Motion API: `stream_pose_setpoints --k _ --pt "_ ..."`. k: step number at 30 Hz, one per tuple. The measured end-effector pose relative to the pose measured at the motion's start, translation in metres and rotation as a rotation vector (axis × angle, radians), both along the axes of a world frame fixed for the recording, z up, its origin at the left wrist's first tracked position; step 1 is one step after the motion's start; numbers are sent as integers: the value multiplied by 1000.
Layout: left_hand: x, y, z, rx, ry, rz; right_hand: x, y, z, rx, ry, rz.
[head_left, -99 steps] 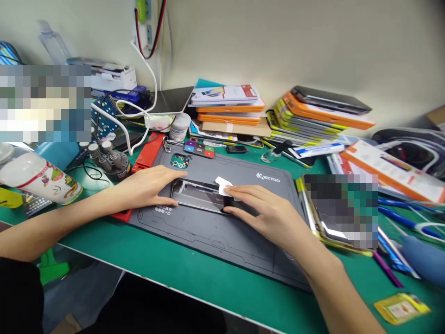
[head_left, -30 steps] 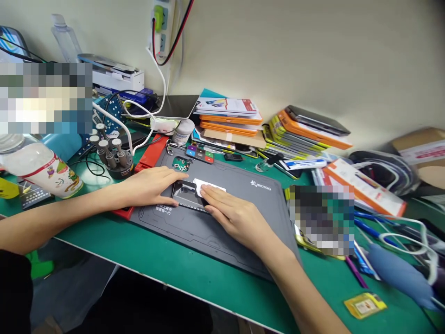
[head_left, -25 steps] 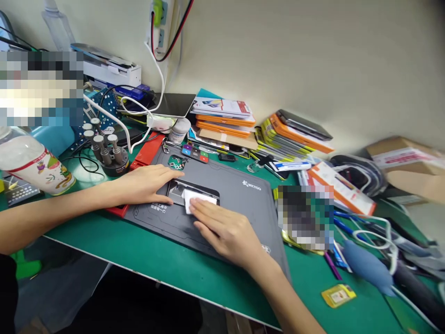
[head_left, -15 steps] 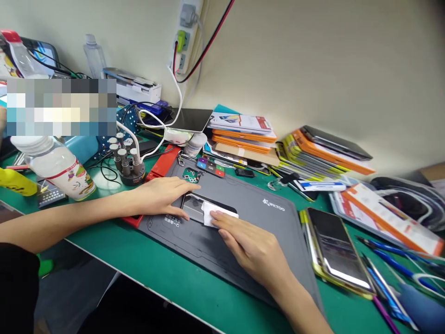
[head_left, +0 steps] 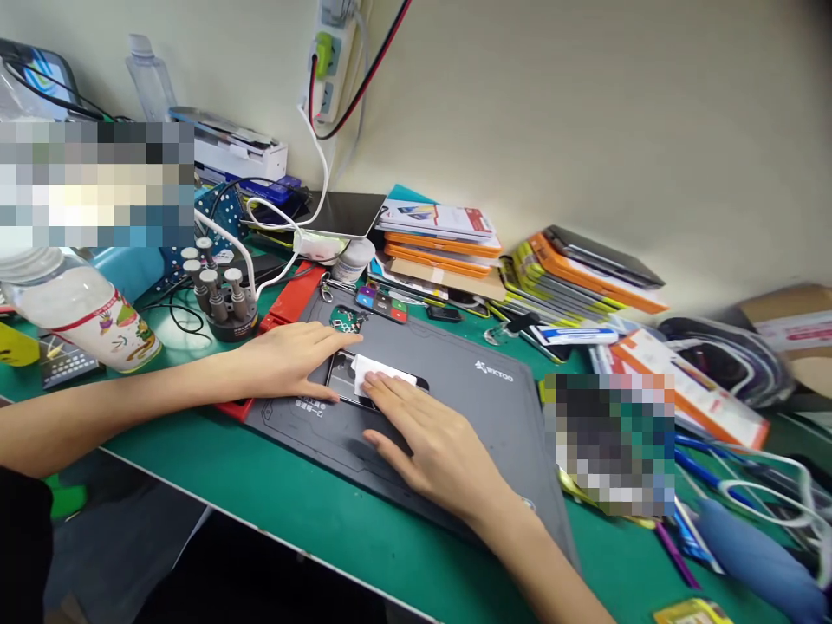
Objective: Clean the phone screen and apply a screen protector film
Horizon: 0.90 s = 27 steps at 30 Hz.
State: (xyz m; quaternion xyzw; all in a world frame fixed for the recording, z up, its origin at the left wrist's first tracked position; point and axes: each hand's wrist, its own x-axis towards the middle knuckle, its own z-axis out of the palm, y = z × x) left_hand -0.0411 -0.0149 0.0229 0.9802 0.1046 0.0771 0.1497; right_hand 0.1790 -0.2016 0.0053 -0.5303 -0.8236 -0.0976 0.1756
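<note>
Right fingers [head_left: 396,394]: laid together on flat white wipe [head_left: 380,365]
Left fingers [head_left: 333,336]: parted from thumb beside black rectangular phone [head_left: 342,373]

wall [head_left: 552,121]: plain, pale beige; power strip [head_left: 331,65]: upright against wall; desk [head_left: 286,494]: green top, pale front edge; floor [head_left: 113,524]: grey, dim

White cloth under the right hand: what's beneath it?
A phone: its left part and right end show. The white cloth and right hand cover the middle, which cannot be seen.
</note>
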Motion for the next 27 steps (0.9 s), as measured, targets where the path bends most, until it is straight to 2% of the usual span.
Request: stream_pose_setpoints --k 3,8,12,18,21,27 --pt "0 1 0 0 0 7 2 9 1 -34 27 2" --pt "0 2 0 -22 17 13 21 5 -3 52 101 -94" --pt "1 2 -1 -25 15 16 20 1 -5 75 68 -146" --pt "0 3 -2 -39 14 37 0 30 2 -59 36 -54" --pt "0 4 -2 -48 19 57 0 41 2 -70 27 -34" --pt "1 3 -1 4 10 45 19 20 -9 -5 40 -119"
